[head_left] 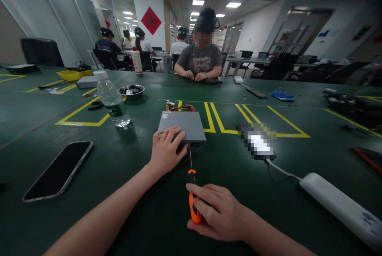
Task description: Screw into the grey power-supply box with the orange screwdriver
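On the tabletop [268, 208], my left fingers [176, 136] spread flat on the box [191, 122], right fingers [199, 189] clamp the screwdriver [191, 176] — tilted, it slips.

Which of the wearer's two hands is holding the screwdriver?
The right hand, wrapped around the orange-handled screwdriver, whose tip reaches the near side of the grey box. The left hand holds no tool; it rests flat on that box.

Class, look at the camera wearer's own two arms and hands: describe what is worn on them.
Nothing is worn. The left hand and right hand are bare, with no gloves, rings or watch visible. Both forearms are bare as far as the picture's lower edge; no sleeve shows.
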### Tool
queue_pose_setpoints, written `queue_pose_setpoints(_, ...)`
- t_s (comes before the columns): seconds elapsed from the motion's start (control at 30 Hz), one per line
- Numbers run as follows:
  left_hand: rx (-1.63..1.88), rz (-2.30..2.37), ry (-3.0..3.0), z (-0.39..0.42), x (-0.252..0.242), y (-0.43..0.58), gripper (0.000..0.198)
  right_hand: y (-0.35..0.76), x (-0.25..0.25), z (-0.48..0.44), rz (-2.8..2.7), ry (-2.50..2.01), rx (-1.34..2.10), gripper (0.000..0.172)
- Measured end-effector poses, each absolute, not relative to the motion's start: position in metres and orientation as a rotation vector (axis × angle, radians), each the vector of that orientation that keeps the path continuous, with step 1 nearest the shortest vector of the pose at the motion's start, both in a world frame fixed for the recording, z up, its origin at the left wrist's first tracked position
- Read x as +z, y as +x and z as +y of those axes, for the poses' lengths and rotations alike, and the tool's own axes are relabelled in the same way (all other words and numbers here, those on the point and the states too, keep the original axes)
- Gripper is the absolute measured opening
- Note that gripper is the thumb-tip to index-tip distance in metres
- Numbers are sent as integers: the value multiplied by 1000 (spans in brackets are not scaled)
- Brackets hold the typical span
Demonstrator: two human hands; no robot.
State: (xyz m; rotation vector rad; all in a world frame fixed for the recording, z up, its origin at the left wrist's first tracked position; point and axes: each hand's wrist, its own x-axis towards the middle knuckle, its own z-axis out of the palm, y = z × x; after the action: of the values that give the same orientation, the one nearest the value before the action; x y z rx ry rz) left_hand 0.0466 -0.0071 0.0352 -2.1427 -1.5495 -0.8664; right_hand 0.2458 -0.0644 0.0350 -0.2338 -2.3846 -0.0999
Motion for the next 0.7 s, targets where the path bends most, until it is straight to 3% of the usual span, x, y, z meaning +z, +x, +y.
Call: queue_pose_setpoints(0.7,-875,-1540,-2157,-7,36,46,28,242,38,-67,-2469,-265,-153,22)
